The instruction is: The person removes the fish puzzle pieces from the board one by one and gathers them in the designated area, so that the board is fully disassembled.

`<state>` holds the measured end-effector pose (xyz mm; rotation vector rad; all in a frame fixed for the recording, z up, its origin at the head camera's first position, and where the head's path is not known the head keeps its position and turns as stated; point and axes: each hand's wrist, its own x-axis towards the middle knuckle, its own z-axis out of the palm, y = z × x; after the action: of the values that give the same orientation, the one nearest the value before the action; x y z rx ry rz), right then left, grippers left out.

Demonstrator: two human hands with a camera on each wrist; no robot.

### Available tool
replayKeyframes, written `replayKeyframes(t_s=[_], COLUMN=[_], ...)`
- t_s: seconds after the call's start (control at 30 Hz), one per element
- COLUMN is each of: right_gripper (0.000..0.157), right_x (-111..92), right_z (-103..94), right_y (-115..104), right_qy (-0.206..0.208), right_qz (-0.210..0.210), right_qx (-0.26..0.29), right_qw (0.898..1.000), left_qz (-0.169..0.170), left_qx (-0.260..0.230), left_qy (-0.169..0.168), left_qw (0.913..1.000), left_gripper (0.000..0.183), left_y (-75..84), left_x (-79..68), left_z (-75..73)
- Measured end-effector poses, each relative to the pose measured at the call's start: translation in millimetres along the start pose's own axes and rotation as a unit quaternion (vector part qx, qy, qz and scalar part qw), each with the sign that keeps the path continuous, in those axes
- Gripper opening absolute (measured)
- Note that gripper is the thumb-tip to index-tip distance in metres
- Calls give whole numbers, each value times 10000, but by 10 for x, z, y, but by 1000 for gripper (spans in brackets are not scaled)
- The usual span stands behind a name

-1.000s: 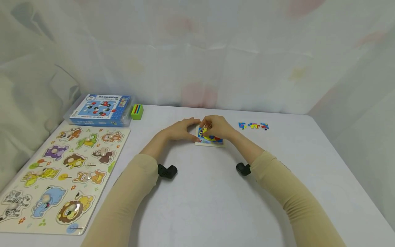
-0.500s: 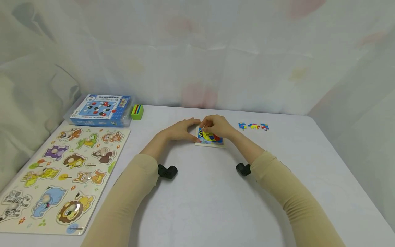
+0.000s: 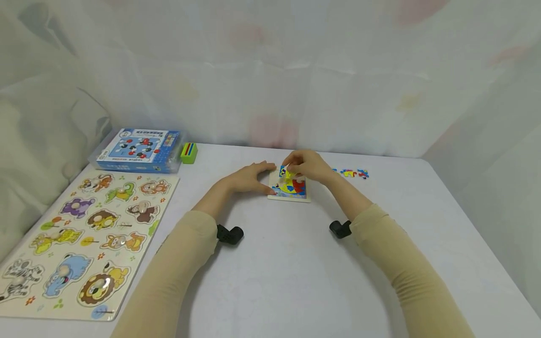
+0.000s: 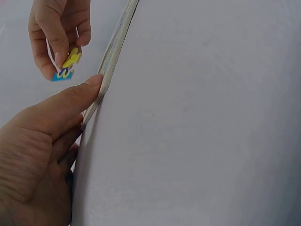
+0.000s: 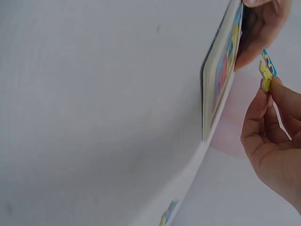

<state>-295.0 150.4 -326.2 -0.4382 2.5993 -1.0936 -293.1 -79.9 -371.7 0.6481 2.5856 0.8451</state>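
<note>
A small wooden jigsaw tray [image 3: 288, 199] with a bright picture lies on the white table. My left hand [image 3: 249, 178] holds it along its left side; in the left wrist view the thumb [image 4: 87, 89] is against the tray's edge and the other fingers are partly hidden behind it. Between thumb and fingertips, my right hand [image 3: 308, 164] pinches a yellow-and-blue puzzle piece [image 5: 267, 73] raised above the tray. Part of the tray's bare wood shows at its upper left; red, yellow and blue pieces fill the lower part.
More loose puzzle pieces [image 3: 348, 172] lie to the right, one partly behind my right wrist. On the left are a large animal knob puzzle [image 3: 90, 239], a blue boxed kit [image 3: 135, 150] and a green block [image 3: 188, 153]. A curtain [image 3: 270, 70] hangs behind the table.
My right hand has lifted the yellow-and-blue piece out of the tray and moved slightly up and right, baring wood at the tray's upper left. The left hand stays where it was.
</note>
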Motion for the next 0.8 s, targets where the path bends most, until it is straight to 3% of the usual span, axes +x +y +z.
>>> replayKeyframes(t_s=[0.27, 0.8], right_gripper=[21, 26], right_x=[-93, -346], right_z=[-247, -615], right_y=[143, 603], right_qy=[78, -1], right_qz=[150, 450], right_qx=[72, -300], right_qw=[9998, 9985], left_qz=[11, 27], left_qx=[92, 104], left_qy=[7, 18], left_qw=[10000, 9999], left_gripper=[83, 83], left_y=[-5, -46], left_x=[39, 52], left_z=[16, 34])
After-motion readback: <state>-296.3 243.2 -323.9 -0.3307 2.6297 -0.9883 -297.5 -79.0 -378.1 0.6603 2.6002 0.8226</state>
